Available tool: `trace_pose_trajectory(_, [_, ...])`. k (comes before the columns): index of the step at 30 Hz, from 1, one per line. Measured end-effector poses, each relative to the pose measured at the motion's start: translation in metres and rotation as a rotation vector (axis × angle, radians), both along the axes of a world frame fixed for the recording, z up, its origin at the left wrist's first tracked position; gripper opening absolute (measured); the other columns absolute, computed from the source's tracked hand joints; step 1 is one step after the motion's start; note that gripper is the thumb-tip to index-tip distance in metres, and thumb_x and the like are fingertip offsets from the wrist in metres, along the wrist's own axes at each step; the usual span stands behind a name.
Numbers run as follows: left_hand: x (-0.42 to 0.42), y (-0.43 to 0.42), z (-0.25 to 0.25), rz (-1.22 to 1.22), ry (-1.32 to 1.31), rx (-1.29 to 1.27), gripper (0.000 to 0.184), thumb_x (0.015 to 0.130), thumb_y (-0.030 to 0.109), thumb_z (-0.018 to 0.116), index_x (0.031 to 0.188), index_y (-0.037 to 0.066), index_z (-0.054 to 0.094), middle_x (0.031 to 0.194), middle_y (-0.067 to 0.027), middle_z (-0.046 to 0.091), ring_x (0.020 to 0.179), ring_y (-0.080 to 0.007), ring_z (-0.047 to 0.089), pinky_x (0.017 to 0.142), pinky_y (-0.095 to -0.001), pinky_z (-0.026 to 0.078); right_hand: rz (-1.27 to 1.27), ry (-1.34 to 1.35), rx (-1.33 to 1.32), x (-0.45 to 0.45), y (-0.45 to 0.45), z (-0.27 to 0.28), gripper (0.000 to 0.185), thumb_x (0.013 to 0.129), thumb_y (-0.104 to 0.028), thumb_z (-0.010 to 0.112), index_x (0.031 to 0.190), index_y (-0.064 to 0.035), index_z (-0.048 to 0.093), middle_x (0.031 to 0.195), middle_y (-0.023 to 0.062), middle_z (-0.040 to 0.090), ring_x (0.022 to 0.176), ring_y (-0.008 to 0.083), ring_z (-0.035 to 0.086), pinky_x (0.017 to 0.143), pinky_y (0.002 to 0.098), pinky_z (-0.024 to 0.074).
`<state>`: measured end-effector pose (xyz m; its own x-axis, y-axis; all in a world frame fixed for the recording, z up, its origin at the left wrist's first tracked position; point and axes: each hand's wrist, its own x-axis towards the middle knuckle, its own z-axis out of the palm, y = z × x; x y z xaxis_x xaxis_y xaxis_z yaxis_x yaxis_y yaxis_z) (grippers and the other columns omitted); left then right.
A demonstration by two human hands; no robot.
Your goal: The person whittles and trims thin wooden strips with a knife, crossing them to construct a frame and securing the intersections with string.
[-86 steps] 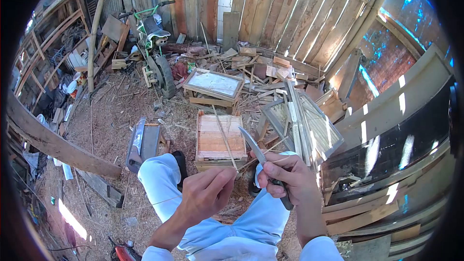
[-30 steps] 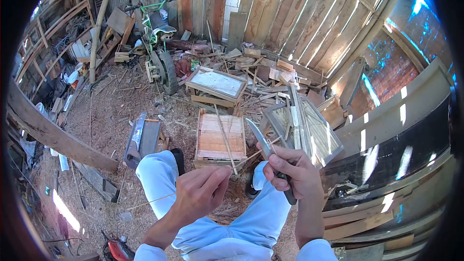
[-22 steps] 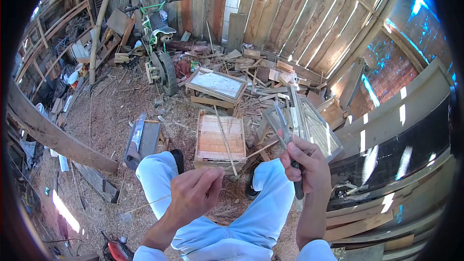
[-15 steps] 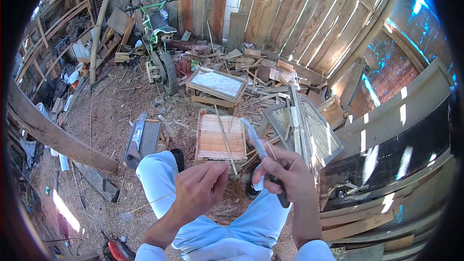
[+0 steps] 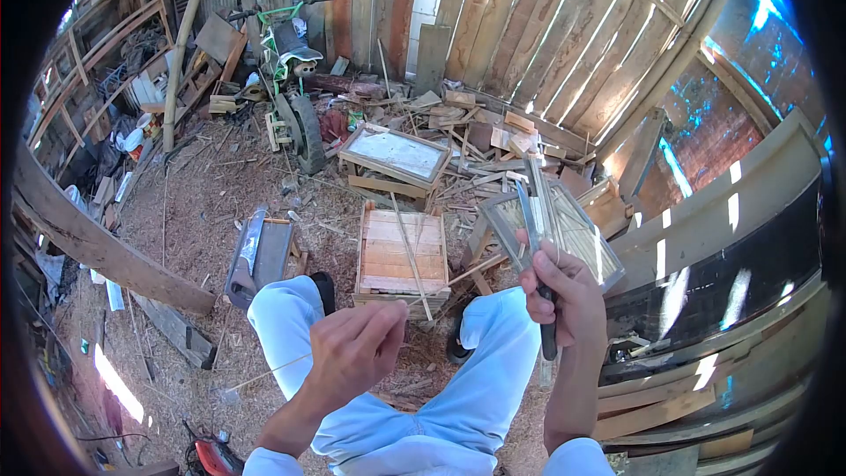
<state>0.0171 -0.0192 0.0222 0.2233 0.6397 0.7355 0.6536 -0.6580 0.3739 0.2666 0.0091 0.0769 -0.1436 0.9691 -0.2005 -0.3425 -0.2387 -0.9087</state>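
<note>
The wooden box (image 5: 403,251) stands on the shavings-strewn floor in front of the seated person, its slatted top facing up; the left hand (image 5: 357,348) is on the person's side of the box, just short of its near edge in the view, fingers folded together in a narrow pinch; a thin stick (image 5: 273,371) is held in that pinch, its tail running out past the wrist to the left of the box, while the part inside the fingers is hidden.

The right hand (image 5: 564,291) is to the right of the box, closed around a knife (image 5: 547,322); the handle lies within the curled fingers, its end showing below them, and the blade rises above the hand, pointing away from the person; the knife is well apart from the left hand and the thin stick.

A long strip (image 5: 408,247) lies slantwise across the top of the box; to the left of the box a handsaw (image 5: 251,247) rests on a low bench (image 5: 278,251); beyond the box is a shallow frame with a white panel (image 5: 394,157); farther off, beyond the box and to its left, a green motorbike (image 5: 286,57) stands before the plank wall (image 5: 493,22).
</note>
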Motion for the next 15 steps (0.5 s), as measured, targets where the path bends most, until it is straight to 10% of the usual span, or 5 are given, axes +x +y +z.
trace_pose_trajectory(9, [0.013, 0.005, 0.009, -0.006, -0.147, -0.219, 0.007, 0.082, -0.001, 0.065, 0.087, 0.003, 0.061, 0.070, -0.0072, 0.063, 0.048, -0.0151, 0.055, 0.044, -0.0261, 0.040, 0.226, 0.024, 0.096, -0.026, -0.012, -0.006, 0.056, 0.097, -0.015, 0.051, 0.146, -0.0009, 0.026, 0.077, 0.0135, 0.064, 0.049, 0.0089, 0.045, 0.045, 0.0193, 0.0348])
trace_pose_trajectory(15, [0.015, 0.001, 0.009, -0.043, -0.179, -0.245, 0.014, 0.079, 0.001, 0.067, 0.090, 0.006, 0.060, 0.074, -0.0069, 0.063, 0.055, -0.0223, 0.061, 0.048, -0.0307, 0.046, 0.276, -0.002, -0.006, -0.033, -0.010, -0.013, 0.046, 0.095, -0.014, 0.056, 0.136, 0.0008, 0.042, 0.070, 0.0110, 0.061, 0.045, 0.0072, 0.045, 0.038, 0.0184, 0.0310])
